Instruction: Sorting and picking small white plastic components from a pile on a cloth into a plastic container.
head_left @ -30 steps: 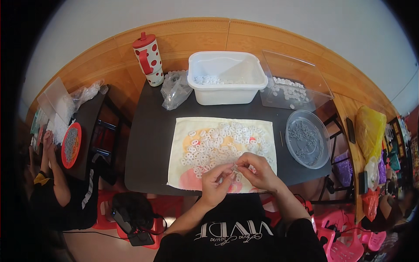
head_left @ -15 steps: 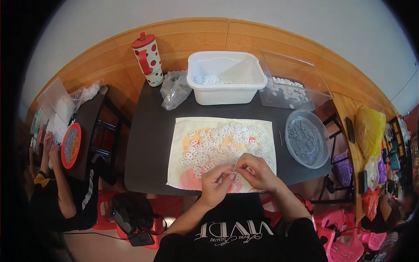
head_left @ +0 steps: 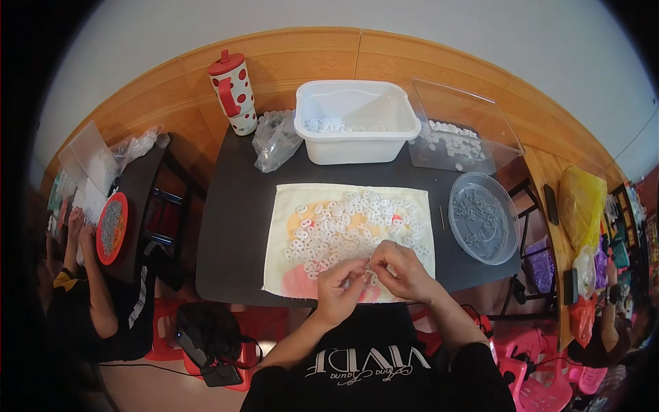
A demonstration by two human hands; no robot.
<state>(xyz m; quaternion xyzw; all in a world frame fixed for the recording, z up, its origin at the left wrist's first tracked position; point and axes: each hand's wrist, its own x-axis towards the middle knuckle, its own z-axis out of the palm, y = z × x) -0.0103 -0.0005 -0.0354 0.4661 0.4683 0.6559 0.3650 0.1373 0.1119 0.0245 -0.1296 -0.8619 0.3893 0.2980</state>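
Near the front edge of a pale yellow towel (head_left: 278,226), my left hand (head_left: 341,287) and my right hand (head_left: 403,273) meet with their fingertips pinched together. Between them is a small white plastic piece (head_left: 368,274), mostly hidden by the fingers. It looks like the many white two-holed oval pieces (head_left: 329,226) spread over the towel just beyond my hands. To the right of the towel, a round transparent tub (head_left: 509,237) holds small grey metal-looking parts (head_left: 478,213). A thin stick (head_left: 441,217) lies between the towel and the tub.
A white bin (head_left: 357,152) with white pieces stands at the back of the dark table (head_left: 230,240). Beside it are a transparent box (head_left: 473,110) with white discs, a plastic bag (head_left: 276,141) and a dotted tumbler (head_left: 237,96). At left, another person's hands (head_left: 81,223) work near a red tray (head_left: 104,257).
My hands stay in nearly the same place, with only slight finger movement around the small piece. Right of the table, a person's arm in the background has lifted.
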